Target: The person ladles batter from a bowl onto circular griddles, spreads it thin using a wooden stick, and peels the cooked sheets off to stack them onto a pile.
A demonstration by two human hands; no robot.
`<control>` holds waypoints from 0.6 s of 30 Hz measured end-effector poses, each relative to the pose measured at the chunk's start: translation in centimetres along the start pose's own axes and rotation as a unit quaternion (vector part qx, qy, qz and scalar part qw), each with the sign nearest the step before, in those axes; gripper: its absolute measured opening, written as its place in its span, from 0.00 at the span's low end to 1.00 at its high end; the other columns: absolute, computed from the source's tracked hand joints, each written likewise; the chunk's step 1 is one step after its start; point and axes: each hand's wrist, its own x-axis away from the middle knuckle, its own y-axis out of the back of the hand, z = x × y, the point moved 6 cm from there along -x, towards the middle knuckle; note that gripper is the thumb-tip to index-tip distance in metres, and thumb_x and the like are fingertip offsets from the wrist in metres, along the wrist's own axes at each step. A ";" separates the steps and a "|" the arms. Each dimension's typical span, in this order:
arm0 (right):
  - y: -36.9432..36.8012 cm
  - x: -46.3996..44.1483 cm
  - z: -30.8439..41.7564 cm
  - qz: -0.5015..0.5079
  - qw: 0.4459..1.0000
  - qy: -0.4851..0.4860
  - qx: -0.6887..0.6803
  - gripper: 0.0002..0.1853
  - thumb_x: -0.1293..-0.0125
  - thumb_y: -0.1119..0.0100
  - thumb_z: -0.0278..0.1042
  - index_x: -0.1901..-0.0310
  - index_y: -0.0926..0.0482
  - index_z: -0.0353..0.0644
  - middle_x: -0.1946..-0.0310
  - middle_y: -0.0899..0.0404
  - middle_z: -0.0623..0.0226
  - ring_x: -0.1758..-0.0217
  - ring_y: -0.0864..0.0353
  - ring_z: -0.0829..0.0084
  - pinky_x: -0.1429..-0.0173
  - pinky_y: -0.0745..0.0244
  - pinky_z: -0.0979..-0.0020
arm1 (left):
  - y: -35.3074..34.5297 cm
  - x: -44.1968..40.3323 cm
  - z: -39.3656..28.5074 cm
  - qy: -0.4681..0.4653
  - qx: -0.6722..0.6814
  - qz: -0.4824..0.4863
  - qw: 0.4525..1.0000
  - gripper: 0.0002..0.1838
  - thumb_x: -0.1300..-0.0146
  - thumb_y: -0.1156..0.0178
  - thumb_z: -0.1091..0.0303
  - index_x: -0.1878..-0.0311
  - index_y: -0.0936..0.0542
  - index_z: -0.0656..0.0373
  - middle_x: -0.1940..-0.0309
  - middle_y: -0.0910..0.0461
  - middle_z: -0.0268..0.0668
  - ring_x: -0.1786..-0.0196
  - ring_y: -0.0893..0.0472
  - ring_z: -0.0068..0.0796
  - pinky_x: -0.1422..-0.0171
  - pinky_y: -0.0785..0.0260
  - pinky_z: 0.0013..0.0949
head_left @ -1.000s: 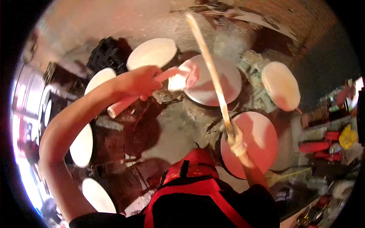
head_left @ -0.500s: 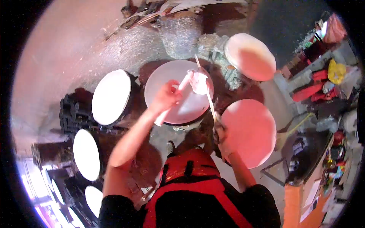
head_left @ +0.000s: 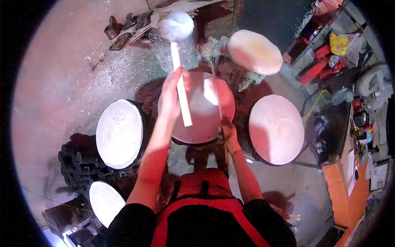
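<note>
Tool [head_left: 184, 105], white-handled, is being clenched in the left hand [head_left: 170, 91], its blurred, rounded head [head_left: 177, 26] showing at upper centre, while the right hand [head_left: 229, 133], right of centre, is gripping a thin stick [head_left: 217, 92]. Beneath, a broad round disc [head_left: 199, 127] is filling mid-frame; paler discs [head_left: 119, 133] are flanking it left and right.

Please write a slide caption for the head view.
Left hand gripping a pale-handled tool, right hand a thin stick, among round discs.
</note>
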 end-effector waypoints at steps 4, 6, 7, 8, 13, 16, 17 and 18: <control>0.0 3.4 -2.3 -0.025 0.985 0.109 -0.131 0.23 0.31 0.51 0.48 0.34 0.35 0.63 0.78 0.37 0.83 0.84 0.43 0.85 0.79 0.47 0.81 | 3.5 2.0 -2.8 0.082 -0.111 0.047 0.989 0.09 0.32 0.48 0.64 0.60 0.28 0.60 0.73 0.29 0.29 0.78 0.33 0.16 0.76 0.40 0.20; 0.8 2.7 -6.3 -0.078 0.979 0.132 -0.137 0.24 0.31 0.52 0.46 0.34 0.37 0.56 0.70 0.37 0.78 0.73 0.40 0.80 0.69 0.44 0.78 | 8.0 5.2 -2.4 0.133 -0.159 -0.051 0.977 0.07 0.34 0.46 0.66 0.66 0.29 0.57 0.79 0.32 0.26 0.84 0.36 0.14 0.84 0.47 0.20; 1.2 2.4 -8.3 -0.104 0.974 0.143 -0.139 0.25 0.31 0.52 0.46 0.34 0.37 0.53 0.65 0.36 0.76 0.68 0.39 0.78 0.64 0.43 0.76 | 10.0 7.2 -1.9 0.155 -0.170 -0.102 0.968 0.07 0.35 0.45 0.68 0.69 0.30 0.55 0.83 0.35 0.24 0.86 0.38 0.13 0.87 0.50 0.20; 0.5 1.8 -9.9 -0.092 0.965 0.155 -0.189 0.24 0.30 0.55 0.42 0.35 0.37 0.44 0.51 0.35 0.69 0.52 0.36 0.72 0.49 0.41 0.71 | 11.6 9.5 -1.5 0.148 -0.204 -0.119 0.960 0.09 0.36 0.43 0.67 0.70 0.31 0.55 0.84 0.36 0.24 0.87 0.39 0.13 0.88 0.51 0.21; -7.7 0.9 -4.3 -0.138 0.983 0.109 -0.056 0.21 0.33 0.47 0.49 0.40 0.32 0.59 0.81 0.36 0.79 0.87 0.40 0.80 0.84 0.41 0.77 | 16.1 19.4 -0.5 0.184 -0.230 -0.244 0.924 0.14 0.38 0.38 0.62 0.75 0.31 0.53 0.88 0.35 0.24 0.90 0.40 0.15 0.88 0.53 0.21; -9.1 -3.4 -3.7 -0.083 0.990 0.116 0.005 0.17 0.34 0.47 0.48 0.45 0.29 0.56 0.81 0.37 0.79 0.87 0.41 0.80 0.84 0.43 0.76 | 16.4 22.8 -0.2 0.207 -0.231 -0.268 0.912 0.14 0.39 0.38 0.62 0.74 0.31 0.53 0.86 0.34 0.26 0.90 0.40 0.14 0.88 0.53 0.21; -8.9 -5.0 -4.2 -0.061 0.991 0.115 0.027 0.16 0.34 0.47 0.47 0.47 0.29 0.56 0.81 0.37 0.79 0.87 0.41 0.81 0.84 0.44 0.76 | 16.9 23.4 0.2 0.199 -0.233 -0.267 0.914 0.13 0.39 0.38 0.62 0.73 0.31 0.53 0.85 0.33 0.26 0.89 0.40 0.14 0.88 0.53 0.21; -8.4 -6.3 -4.8 -0.039 0.992 0.113 0.049 0.15 0.35 0.47 0.47 0.49 0.29 0.55 0.81 0.37 0.79 0.87 0.41 0.81 0.83 0.45 0.76 | 17.6 23.9 0.9 0.192 -0.237 -0.267 0.914 0.13 0.38 0.38 0.63 0.73 0.31 0.54 0.84 0.32 0.27 0.89 0.39 0.13 0.88 0.53 0.21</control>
